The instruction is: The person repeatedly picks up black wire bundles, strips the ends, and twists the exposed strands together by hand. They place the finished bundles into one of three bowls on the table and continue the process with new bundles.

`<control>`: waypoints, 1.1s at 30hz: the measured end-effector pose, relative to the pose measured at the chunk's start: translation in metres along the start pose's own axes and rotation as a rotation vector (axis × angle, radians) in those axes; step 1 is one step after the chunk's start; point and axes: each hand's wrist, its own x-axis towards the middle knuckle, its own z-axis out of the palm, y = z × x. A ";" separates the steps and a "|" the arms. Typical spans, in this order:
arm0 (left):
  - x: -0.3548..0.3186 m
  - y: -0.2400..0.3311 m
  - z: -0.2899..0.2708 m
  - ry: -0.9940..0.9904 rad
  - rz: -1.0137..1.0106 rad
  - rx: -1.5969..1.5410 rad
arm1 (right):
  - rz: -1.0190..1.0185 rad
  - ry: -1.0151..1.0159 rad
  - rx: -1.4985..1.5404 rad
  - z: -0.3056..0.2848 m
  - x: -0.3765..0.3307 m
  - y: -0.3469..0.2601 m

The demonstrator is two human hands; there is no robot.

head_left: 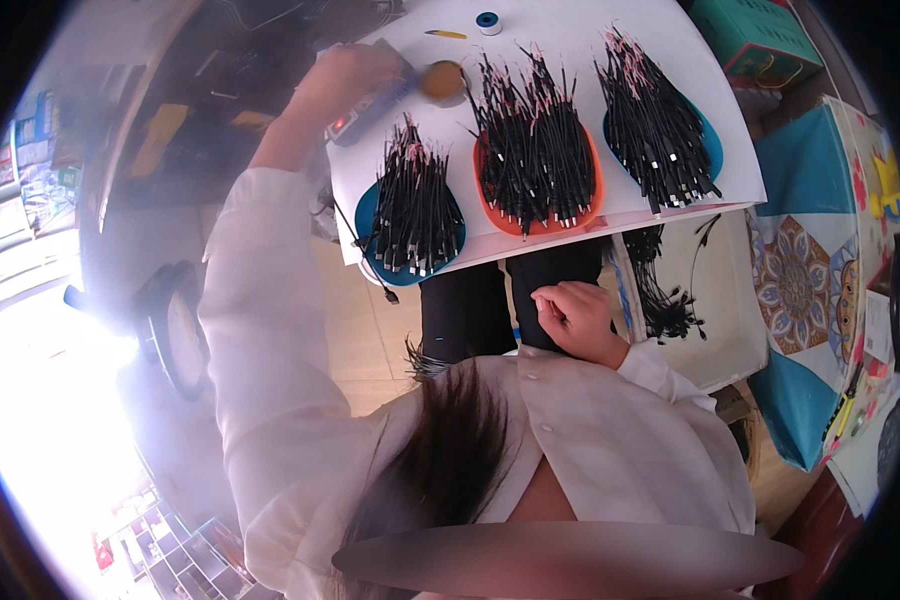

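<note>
The left grip lay over a grey box, its closure unclear; the right grip curled narrow. Right of the left grip, cable bundles with exposed ends looked unfinished.

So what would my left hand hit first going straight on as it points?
Beyond the grey box it overlaps, your left hand would probably meet the round tin; blur and depth leave height unclear.

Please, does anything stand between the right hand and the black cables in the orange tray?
Yes: the front edge of the white table lies between the right hand and the black cables. The near rim of the orange tray also lies on that line. I see no loose object there.
</note>
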 end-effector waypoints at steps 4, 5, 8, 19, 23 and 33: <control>-0.030 -0.010 -0.018 0.104 -0.281 -0.049 | 0.002 0.011 0.029 0.001 0.001 -0.001; -0.038 -0.013 -0.020 0.117 -0.343 -0.156 | 0.001 0.009 0.019 0.002 0.001 -0.001; -0.053 -0.023 -0.018 0.123 -0.344 -0.127 | -0.007 0.004 0.015 0.003 0.002 -0.002; -0.041 -0.035 -0.002 0.151 -0.370 -0.150 | 0.002 -0.003 -0.005 0.006 0.004 -0.003; -0.036 -0.036 0.001 0.135 -0.350 -0.084 | -0.003 -0.004 -0.016 0.005 0.004 -0.003; -0.031 -0.046 0.006 0.068 -0.290 0.014 | 0.003 -0.005 -0.012 0.003 0.006 -0.004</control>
